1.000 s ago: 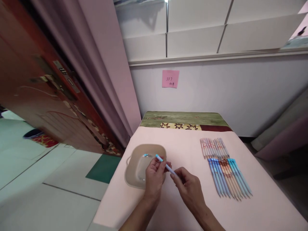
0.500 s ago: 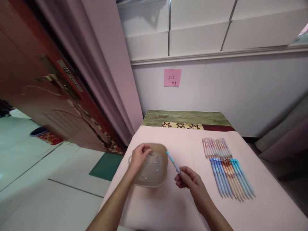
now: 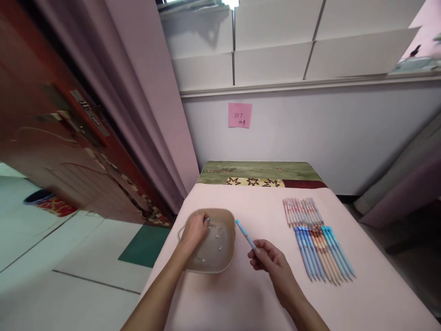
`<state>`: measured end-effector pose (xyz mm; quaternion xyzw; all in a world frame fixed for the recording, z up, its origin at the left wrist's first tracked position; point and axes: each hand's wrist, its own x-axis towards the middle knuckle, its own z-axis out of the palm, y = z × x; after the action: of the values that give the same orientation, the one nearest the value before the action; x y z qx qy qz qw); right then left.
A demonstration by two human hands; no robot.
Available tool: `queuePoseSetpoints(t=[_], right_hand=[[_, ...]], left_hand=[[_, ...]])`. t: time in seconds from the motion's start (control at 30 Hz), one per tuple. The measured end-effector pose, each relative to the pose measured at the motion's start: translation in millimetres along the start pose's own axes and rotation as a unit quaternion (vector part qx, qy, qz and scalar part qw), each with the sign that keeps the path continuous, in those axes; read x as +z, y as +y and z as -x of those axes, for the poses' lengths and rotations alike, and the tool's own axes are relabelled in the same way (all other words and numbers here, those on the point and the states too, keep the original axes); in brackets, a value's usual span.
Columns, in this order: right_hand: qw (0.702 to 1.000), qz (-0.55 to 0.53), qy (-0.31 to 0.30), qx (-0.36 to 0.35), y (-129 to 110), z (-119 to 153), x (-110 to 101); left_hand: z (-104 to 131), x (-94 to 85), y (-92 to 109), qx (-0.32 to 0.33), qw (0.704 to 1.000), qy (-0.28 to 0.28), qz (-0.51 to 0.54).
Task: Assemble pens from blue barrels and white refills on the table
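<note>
The left forearm slants up from the bottom edge, and its hand (image 3: 195, 230) reaches over the left side of the beige basin (image 3: 217, 270), knuckles up and fingers curled inward. A small blue piece (image 3: 207, 219) shows at those fingertips; whether they grip it, I cannot tell. The right forearm comes in from the lower right, its hand (image 3: 270, 259) grasping a blue pen (image 3: 246, 234) near one end between thumb and fingers. The pen tilts up and leftward, its bright-blue end beside the basin's right rim, above the pink-covered worktop (image 3: 262, 207).
</note>
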<state>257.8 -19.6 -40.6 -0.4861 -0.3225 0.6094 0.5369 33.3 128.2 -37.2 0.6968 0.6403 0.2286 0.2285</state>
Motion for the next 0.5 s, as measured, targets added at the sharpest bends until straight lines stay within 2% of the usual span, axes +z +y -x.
queuePoseSetpoints(t=[0.1, 0.13, 0.17, 0.23, 0.27, 0.33, 0.5], right_hand=[[0.998, 0.039, 0.025, -0.037, -0.7, -3.4, -0.7], [0.997, 0.053, 0.033, -0.052, -0.3, -4.5, -1.1], [0.995, 0.066, 0.04, -0.065, 0.3, -5.4, -1.7], [0.991, 0.089, 0.045, -0.083, 1.9, -6.4, -3.0], [0.99, 0.099, 0.045, -0.089, 2.6, -6.5, -3.7], [0.988, 0.113, 0.041, -0.094, 3.7, -6.1, -5.0], [0.986, 0.119, 0.04, -0.106, 4.2, -4.2, -6.9]], left_hand=[[14.8, -2.0, 21.9, -0.006, 0.989, -0.019, 0.147], [21.2, -2.2, 30.3, -0.024, 0.962, -0.042, 0.268], [27.5, -2.4, 38.6, -0.046, 0.923, -0.065, 0.376], [37.3, -3.1, 52.8, -0.082, 0.858, -0.093, 0.498], [40.4, -3.5, 58.2, -0.088, 0.843, -0.101, 0.521], [43.3, -4.6, 65.4, -0.081, 0.839, -0.106, 0.527], [45.1, -8.8, 74.7, -0.045, 0.868, -0.101, 0.483]])
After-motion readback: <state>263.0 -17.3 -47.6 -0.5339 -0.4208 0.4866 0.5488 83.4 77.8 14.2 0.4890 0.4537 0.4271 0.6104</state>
